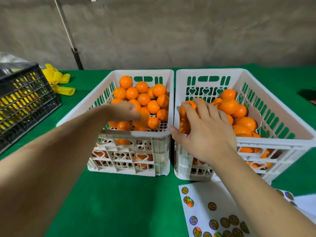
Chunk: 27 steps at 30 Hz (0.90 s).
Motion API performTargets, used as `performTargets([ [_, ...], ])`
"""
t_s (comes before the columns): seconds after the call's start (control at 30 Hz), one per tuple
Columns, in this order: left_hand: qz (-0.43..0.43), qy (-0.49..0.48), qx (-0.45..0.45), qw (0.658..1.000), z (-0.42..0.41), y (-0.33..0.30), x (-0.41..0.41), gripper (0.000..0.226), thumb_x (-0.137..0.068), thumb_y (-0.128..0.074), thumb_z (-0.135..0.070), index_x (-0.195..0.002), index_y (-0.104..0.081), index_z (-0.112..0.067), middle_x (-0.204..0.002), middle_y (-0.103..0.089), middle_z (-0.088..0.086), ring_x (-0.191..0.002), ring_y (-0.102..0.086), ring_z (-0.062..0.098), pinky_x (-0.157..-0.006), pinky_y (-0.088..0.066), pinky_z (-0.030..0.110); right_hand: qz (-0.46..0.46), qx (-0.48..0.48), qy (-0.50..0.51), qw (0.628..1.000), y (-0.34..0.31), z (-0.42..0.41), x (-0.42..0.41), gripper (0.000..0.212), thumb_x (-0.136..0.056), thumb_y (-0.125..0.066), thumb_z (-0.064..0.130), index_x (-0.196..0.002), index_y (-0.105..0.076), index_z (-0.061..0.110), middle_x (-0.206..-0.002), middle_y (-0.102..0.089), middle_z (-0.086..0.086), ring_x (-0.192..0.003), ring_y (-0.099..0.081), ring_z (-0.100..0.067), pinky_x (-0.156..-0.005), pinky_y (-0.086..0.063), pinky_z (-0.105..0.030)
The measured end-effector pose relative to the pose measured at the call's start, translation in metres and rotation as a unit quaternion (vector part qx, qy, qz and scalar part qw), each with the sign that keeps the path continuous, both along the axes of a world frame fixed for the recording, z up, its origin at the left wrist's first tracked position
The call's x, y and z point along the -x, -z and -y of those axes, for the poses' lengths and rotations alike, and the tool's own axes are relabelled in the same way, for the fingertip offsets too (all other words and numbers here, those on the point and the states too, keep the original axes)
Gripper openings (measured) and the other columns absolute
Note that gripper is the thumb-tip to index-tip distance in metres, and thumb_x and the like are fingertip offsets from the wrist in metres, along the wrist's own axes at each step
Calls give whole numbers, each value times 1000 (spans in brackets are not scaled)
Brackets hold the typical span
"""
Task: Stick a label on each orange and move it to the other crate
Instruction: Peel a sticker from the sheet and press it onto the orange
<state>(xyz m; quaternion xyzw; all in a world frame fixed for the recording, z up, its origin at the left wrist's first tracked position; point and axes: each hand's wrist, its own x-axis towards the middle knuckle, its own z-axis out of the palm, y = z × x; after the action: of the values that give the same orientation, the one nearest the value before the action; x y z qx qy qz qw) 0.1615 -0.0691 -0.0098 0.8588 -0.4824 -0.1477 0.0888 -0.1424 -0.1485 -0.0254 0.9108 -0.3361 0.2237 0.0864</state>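
Two white crates stand side by side on the green table. The left crate (136,134) holds many oranges, and my left hand (124,111), blurred by motion, reaches into it with fingers curled round an orange (144,118). The right crate (273,142) holds several oranges too. My right hand (206,132) lies over its near left corner. The fingers are spread across an orange (184,124), and the thumb is at the crate's rim. A white sheet of round shiny labels (212,212) lies in front of the right crate, partly under my right forearm.
A black crate (25,103) with yellow contents stands at the left edge. Yellow foam sleeves (57,80) lie behind it. A dark pole (71,40) rises at the back. More label sheets (289,196) lie at the right.
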Motion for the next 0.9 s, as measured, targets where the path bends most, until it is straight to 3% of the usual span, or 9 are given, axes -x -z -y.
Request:
performTargets([
  [0.07,-24,-34,155,987,-15,-9,7,25,-89,-68,-45,-95,-58,-22,-87,-55,1,-76,-51,13,-68,-43,33,-8,-2,-1,1000,0,1,-1,83,-90,-20,82,-151,-37,30,-153,-42,-4,-135,-42,-31,-103,-38,-48],
  [0.17,9,43,421,906,-61,-20,40,25,-78,-70,-50,-96,-56,-39,-86,-51,-13,-74,-52,-3,-66,-41,13,0,11,-4,1000,2,-1,1,81,-91,-23,80,-151,-39,28,-148,-46,-4,-130,-45,-31,-102,-38,-47],
  [0.27,-12,152,518,842,-99,12,109,31,-85,-74,-43,-110,-55,-40,-98,-55,-19,-84,-53,0,-72,-40,14,19,41,-35,998,3,-3,7,75,-95,-30,76,-149,-42,25,-143,-47,-4,-128,-44,-29,-103,-36,-44],
  [0.43,-207,18,436,876,-108,135,221,39,-74,-73,-49,-105,-53,-35,-99,-60,-5,-84,-55,4,-73,-41,17,174,29,-150,973,23,-22,30,44,-95,-60,47,-129,-61,20,-129,-47,-7,-118,-43,-30,-95,-31,-38],
  [0.53,-241,-79,366,896,-101,193,243,41,-72,-72,-59,-102,-51,-42,-99,-54,-16,-86,-53,-2,-69,-38,12,241,-35,-146,959,73,-53,62,17,-91,-64,31,-105,-64,20,-110,-48,-1,-102,-43,-25,-84,-29,-37],
  [0.63,-200,-97,317,922,-93,215,243,42,-72,-69,-66,-104,-46,-51,-107,-47,-28,-99,-51,-6,-69,-37,16,119,-165,-138,969,126,-62,89,5,-92,-64,25,-92,-65,20,-93,-56,7,-90,-50,-22,-79,-42,-43],
  [0.7,-175,-70,294,937,-90,219,241,42,-74,-67,-67,-105,-42,-53,-110,-44,-28,-104,-49,-8,-70,-37,16,7,-271,-117,956,147,-59,95,13,-93,-67,34,-97,-67,21,-93,-58,6,-94,-53,-23,-81,-45,-41],
  [0.8,-163,-56,287,942,-91,220,241,39,-78,-64,-67,-106,-41,-54,-111,-43,-26,-105,-47,-6,-73,-39,18,-103,-289,-89,948,162,-57,92,34,-91,-68,50,-116,-66,27,-100,-49,6,-103,-48,-21,-80,-41,-34],
  [0.9,-149,-42,300,941,-93,220,241,40,-79,-63,-66,-112,-48,-49,-109,-46,-27,-101,-47,0,-81,-42,23,-97,-287,-82,949,166,-54,89,35,-90,-68,51,-116,-69,28,-103,-50,6,-106,-48,-20,-78,-43,-35],
])
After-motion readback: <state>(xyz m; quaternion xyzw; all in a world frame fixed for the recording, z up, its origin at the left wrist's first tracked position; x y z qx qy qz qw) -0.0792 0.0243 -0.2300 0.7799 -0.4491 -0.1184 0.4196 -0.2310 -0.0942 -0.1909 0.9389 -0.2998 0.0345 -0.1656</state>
